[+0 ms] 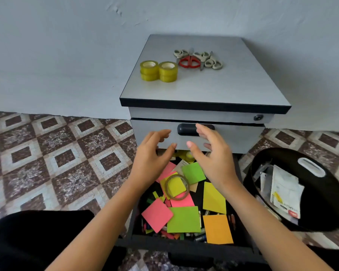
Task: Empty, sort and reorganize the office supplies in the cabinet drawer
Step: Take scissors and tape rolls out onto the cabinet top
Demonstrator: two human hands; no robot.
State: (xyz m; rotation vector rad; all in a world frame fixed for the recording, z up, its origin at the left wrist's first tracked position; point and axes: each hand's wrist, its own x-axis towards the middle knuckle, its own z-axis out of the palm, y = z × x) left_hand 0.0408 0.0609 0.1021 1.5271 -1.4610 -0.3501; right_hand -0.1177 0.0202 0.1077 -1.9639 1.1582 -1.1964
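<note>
1. Head view, done: beyond the hands, stacked tape rolls (159,71) and a cluster of scissors (198,59) are seen laid out on the cabinet top (213,90). Sorting is judged barely begun.
2. Left: under and nearer than the hands, the open drawer (184,249) is crowded with sticky notes (184,219), a loose tape ring (177,187) and small items.
3. The left hand (153,153) and right hand (209,153) are held apart with fingers spread, and nothing is gripped.
4. Hidden: the drawer's far end is covered by the hands. Items beneath the notes cannot be identified. Papers in the black bin (321,202), right of the right hand, cannot be read.
</note>
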